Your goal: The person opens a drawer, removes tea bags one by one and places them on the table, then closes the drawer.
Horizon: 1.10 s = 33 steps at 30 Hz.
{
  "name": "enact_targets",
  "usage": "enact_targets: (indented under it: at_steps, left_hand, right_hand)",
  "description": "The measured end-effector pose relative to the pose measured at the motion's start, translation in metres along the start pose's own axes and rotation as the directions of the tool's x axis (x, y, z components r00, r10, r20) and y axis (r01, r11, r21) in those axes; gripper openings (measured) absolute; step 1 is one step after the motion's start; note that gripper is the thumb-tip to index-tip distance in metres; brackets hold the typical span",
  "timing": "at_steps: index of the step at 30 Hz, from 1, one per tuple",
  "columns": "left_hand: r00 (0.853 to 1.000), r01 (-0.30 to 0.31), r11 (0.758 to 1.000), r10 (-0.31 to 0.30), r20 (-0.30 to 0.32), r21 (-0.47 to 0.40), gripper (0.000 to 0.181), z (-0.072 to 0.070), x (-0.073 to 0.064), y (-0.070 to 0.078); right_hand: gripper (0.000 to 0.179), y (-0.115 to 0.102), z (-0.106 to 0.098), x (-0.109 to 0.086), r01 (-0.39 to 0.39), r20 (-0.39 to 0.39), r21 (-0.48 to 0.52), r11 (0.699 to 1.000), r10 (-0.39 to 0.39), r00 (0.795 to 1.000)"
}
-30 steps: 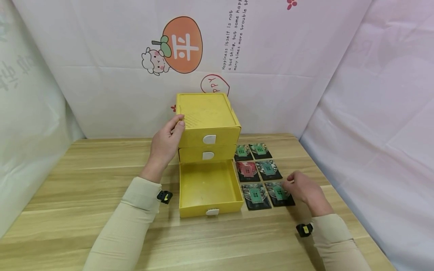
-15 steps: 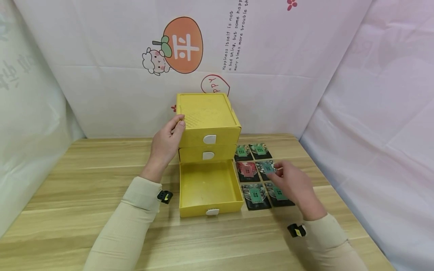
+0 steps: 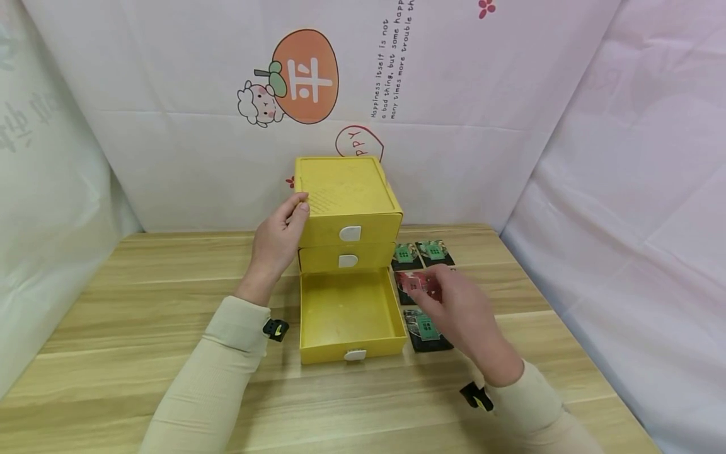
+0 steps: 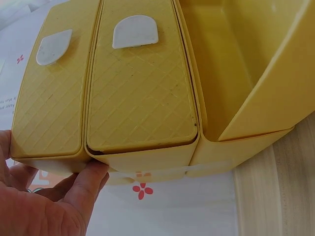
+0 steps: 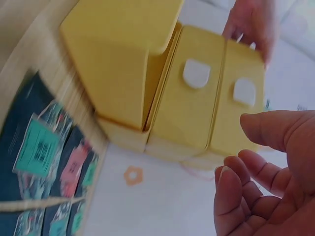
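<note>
A yellow three-drawer storage box (image 3: 348, 183) stands on the table. Its bottom drawer (image 3: 326, 353) is pulled out with nothing inside; the upper two are closed. My left hand (image 3: 275, 239) holds the box's upper left edge, fingertips on the top and thumb near the front corner. To the right of the box lie dark flat packets with coloured labels, among them a red one (image 3: 409, 280) and a green-labelled one (image 3: 426, 331). My right hand (image 3: 467, 315) hovers over these packets, hiding some. In the right wrist view its fingers (image 5: 229, 184) are loosely bent, with nothing between them and the thumb.
Two more green-labelled packets, left (image 3: 405, 254) and right (image 3: 435, 252), lie at the back of the group. White printed cloth (image 3: 227, 170) hangs behind the wooden table (image 3: 170, 302) and along both sides.
My right hand has moved leftward from the front right packet, past the middle right packet, to beside the red one. The left hand, box and open drawer stay put.
</note>
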<state>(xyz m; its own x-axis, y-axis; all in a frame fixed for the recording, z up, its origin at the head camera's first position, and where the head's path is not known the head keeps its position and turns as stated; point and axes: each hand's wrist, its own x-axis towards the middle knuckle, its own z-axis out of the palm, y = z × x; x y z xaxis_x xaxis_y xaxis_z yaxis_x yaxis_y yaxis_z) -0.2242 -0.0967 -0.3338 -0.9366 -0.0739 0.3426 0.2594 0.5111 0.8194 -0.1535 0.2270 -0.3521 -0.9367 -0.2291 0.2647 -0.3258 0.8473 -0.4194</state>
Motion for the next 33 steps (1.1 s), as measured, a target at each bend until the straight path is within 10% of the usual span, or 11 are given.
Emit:
enact_targets:
  at_steps: [17, 26, 33]
  left_hand:
    - [1.000, 0.010, 1.000, -0.010, 0.000, -0.002, 0.055, 0.001, 0.001, -0.001]
    - [1.000, 0.010, 1.000, -0.010, -0.007, -0.009, 0.055, 0.001, 0.000, -0.001]
    - [1.000, 0.009, 1.000, -0.009, -0.006, -0.003, 0.055, 0.001, 0.001, -0.001]
  right_hand:
    - [0.032, -0.042, 0.032, -0.016, 0.286, -0.061, -0.056, 0.957, -0.289, 0.955]
    - [0.023, -0.051, 0.055, -0.025, 0.541, -0.076, -0.162, 0.825, -0.557, 0.827]
    - [0.018, -0.055, 0.071, -0.032, 0.601, -0.039, -0.197, 0.775, -0.618, 0.785]
